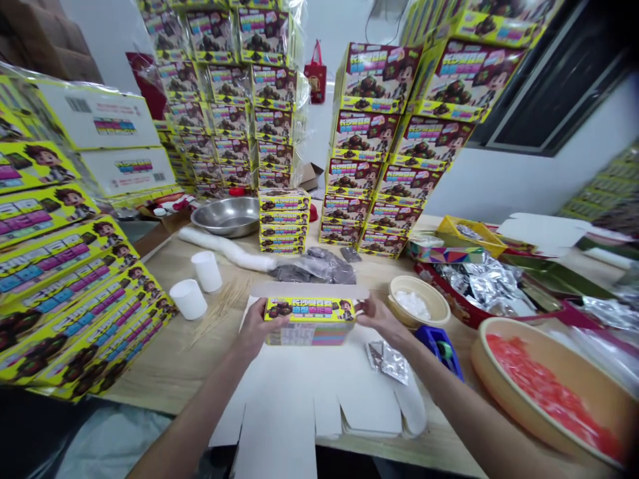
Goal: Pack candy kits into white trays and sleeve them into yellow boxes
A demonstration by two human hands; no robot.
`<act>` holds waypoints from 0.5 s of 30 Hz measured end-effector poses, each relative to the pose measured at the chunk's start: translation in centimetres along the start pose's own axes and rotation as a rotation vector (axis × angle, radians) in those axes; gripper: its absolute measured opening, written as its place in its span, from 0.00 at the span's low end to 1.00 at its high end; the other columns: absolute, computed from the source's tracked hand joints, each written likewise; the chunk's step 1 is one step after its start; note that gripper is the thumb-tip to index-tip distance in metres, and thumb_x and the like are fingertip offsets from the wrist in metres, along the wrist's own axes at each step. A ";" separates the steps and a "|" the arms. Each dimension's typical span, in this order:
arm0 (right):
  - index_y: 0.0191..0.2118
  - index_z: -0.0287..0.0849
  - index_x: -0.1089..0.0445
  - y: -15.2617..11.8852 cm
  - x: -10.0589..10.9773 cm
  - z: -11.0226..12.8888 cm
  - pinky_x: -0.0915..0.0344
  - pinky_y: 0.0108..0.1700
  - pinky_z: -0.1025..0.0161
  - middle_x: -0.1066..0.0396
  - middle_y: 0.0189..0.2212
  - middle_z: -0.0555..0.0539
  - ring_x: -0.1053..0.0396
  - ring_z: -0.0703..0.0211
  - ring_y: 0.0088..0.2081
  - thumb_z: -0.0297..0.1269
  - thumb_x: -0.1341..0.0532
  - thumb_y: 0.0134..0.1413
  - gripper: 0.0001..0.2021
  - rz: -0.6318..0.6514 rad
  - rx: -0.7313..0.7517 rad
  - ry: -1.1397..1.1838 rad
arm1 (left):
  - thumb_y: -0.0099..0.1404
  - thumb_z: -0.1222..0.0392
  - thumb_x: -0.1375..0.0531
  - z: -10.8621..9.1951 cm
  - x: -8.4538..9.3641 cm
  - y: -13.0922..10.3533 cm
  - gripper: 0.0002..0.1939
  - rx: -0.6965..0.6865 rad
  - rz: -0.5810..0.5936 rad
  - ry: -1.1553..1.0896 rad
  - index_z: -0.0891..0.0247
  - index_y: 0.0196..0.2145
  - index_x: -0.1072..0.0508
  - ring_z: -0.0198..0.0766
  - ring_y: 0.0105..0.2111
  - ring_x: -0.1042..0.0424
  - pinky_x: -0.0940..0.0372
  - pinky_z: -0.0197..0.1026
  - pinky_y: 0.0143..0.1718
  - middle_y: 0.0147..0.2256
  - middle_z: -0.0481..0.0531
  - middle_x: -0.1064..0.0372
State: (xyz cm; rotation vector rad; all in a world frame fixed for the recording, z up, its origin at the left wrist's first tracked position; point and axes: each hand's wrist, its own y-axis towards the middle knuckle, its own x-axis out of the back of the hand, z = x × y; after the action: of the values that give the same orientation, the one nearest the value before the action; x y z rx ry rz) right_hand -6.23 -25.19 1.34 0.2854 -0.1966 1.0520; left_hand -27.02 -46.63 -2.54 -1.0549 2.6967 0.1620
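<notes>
Between my two hands is a printed carton (310, 322) with a yellow edge, lifted over the table, its white flap (309, 291) standing out on the far side. My left hand (255, 330) grips its left end, thumb on the near face. At the right end, the fingers of my right hand (375, 315) close on the corner. Flat white carton blanks (279, 392) lie beneath. On them, near my right forearm, rest silver sachets (394, 362). A blue tape dispenser (439, 351) and a beige bowl (443, 307) of small white pieces stand to the right.
Printed cartons are stacked at the left (74, 293), the back (272, 126) and the right (359, 140). A steel basin (227, 219), white cups (188, 299) and thin sticks (219, 306) sit at left. A large tub (482, 346) holds red packets; silver packets (494, 279) fill a tray.
</notes>
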 end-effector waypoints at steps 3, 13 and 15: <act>0.46 0.42 0.33 1.1 2.3 3.3 0.36 0.38 0.62 0.32 0.38 0.45 0.36 0.59 0.36 0.46 0.39 0.50 0.19 -0.062 0.128 -0.426 | 0.41 0.63 0.29 -0.3 0.0 0.0 0.23 0.010 -0.009 0.008 0.66 0.35 0.31 0.38 0.30 0.26 0.31 0.38 0.33 0.32 0.49 0.25; 0.34 0.38 0.34 3.3 1.1 6.4 0.36 0.21 0.69 0.33 0.21 0.52 0.35 0.66 0.20 0.37 0.44 0.50 0.08 0.246 -0.132 -0.301 | 0.41 0.60 0.29 -0.5 -0.3 -0.1 0.24 -0.010 -0.024 0.058 0.67 0.36 0.31 0.38 0.29 0.27 0.30 0.40 0.32 0.31 0.49 0.26; 0.32 0.39 0.35 3.1 1.0 6.2 0.35 0.20 0.69 0.34 0.20 0.52 0.34 0.66 0.20 0.37 0.44 0.50 0.07 0.222 -0.154 -0.311 | 0.41 0.59 0.29 -0.6 -0.3 0.0 0.24 -0.011 -0.024 0.058 0.68 0.36 0.31 0.39 0.29 0.26 0.30 0.41 0.32 0.31 0.49 0.26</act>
State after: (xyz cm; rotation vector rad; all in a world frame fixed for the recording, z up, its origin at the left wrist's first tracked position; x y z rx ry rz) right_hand -8.59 -24.93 7.88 0.2913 -0.5971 1.2015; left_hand -26.90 -46.51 -1.88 -1.1114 2.7358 0.1449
